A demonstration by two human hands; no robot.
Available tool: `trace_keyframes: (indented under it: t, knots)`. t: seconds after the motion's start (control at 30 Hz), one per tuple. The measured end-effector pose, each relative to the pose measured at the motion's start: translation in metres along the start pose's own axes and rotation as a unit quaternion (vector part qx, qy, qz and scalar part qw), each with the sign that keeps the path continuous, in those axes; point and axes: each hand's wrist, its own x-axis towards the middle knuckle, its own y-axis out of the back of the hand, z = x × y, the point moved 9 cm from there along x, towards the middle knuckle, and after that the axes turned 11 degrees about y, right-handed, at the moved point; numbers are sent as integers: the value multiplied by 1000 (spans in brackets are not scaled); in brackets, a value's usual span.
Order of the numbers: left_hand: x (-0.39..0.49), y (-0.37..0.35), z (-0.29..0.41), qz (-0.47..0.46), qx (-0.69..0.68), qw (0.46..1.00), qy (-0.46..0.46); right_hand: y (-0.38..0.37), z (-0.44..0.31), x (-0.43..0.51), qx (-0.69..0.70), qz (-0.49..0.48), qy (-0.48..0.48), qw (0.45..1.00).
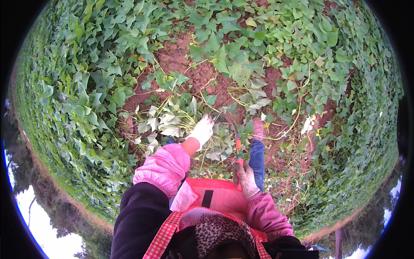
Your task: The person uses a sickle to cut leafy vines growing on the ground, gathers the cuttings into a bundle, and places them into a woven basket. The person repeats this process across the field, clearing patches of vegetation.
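Note:
My left hand (203,130), in a white glove, reaches into leafy vines at the middle; its fingertips touch the vine stems, and whether they grip one is unclear. Several vines with pale undersides turned up (169,121) lie just left of it. My right hand (246,177), in a soiled glove, is closed around the red handle of a sickle (238,149). The sickle's dark curved blade (233,124) points away from me and bends left toward the vines near my left hand.
Reddish soil (197,73) shows between the vines ahead. Dense green vines (77,97) spread on both sides. My foot (258,128) and blue trouser leg (257,158) are just right of the sickle. A long bare vine stem (299,110) curves across the soil at the right.

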Motion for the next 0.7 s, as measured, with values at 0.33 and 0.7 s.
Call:
trace_keyframes:
  t: [0.33,0.7]
  knots:
    - [-79,-32,45,73,-150,985,43,-32,23,-106,544,-126,-213,802]
    - [-126,-18,-23,79,-244,961,98,-36,-14,35,-310,-160,102,932]
